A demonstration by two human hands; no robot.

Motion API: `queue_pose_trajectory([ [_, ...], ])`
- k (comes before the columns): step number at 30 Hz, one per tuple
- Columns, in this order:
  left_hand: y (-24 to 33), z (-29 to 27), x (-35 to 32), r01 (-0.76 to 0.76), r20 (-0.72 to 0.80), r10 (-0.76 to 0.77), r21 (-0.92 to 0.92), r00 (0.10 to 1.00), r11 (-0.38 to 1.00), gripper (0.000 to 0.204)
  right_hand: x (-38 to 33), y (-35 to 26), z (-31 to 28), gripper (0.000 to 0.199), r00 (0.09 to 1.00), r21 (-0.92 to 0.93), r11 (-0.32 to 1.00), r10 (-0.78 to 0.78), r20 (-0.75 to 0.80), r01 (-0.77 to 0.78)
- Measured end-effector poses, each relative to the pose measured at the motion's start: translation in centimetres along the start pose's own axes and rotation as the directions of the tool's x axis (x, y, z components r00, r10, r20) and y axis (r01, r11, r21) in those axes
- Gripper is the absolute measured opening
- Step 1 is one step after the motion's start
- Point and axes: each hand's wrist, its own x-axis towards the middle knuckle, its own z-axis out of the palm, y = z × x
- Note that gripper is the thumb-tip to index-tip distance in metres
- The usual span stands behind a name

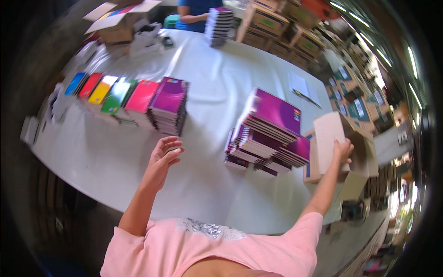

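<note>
The right hand (342, 151) reaches to an open cardboard carton (367, 154) at the right end of the white tabletop (198, 194). Its fingers lie against the carton's pale flap (326, 143); whether they are clenched on it, I cannot tell. The left hand (161, 159) is raised over the near left part of the tabletop, its fingers loosely curled and released, nearest to the row of notebooks on the left.

Just left of the carton stands a pile of purple notebooks (277, 111), spiral-bound and stacked in several uneven groups. On the left side a row of stacks runs from far left toward the middle: blue notebooks (75, 83), red notebooks (91, 85), yellow notebooks (103, 89), green notebooks (116, 95), pinkish-red notebooks (142, 95) and a purple stack (169, 98).

At the far edge a person in blue (195, 14) has a hand at a tall notebook stack (218, 28). On the far right lie a white sheet (300, 84) and a dark pen (302, 97), with closed cartons (265, 23) piled beyond
</note>
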Motion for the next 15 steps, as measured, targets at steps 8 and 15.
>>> queue_pose_trajectory([
  [8,-0.1,-7.4,-2.4,0.061,-0.097,-0.053,0.091,0.994,0.994,0.045,6.2,7.2,-0.9,0.041,0.843,0.399,0.812,-0.198,-0.500,0.427],
  [15,2.7,-13.9,-4.0,0.051,-0.083,-0.044,0.081,0.996,0.995,0.045,-7.6,-4.3,-22.2,0.021,0.669,0.680,0.231,0.137,-0.731,0.696],
])
